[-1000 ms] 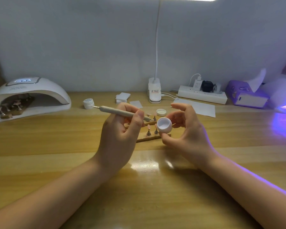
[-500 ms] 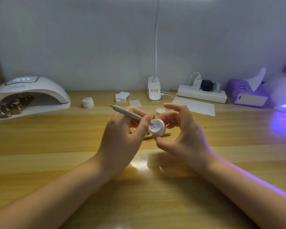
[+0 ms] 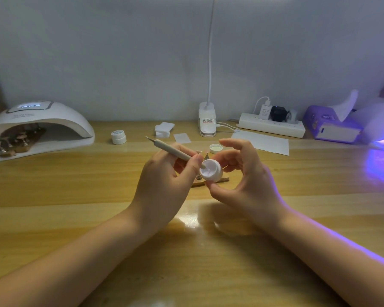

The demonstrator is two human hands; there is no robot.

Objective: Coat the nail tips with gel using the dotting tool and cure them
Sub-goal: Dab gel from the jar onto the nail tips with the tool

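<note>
Two bare hands meet above the glossy wooden table. Left hand pinches a slim beige dotting tool between thumb and curled fingers, tip dipped into a small round white gel pot. Right hand pinches that pot between thumb and middle fingers, forefinger lifted. Wooden nail-tip stand lies just behind, mostly hidden. White dome curing lamp sits far left.

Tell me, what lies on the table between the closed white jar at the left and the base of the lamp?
In the head view, a small stack of white pads lies between the closed jar and the lamp base, nearer the lamp.
</note>
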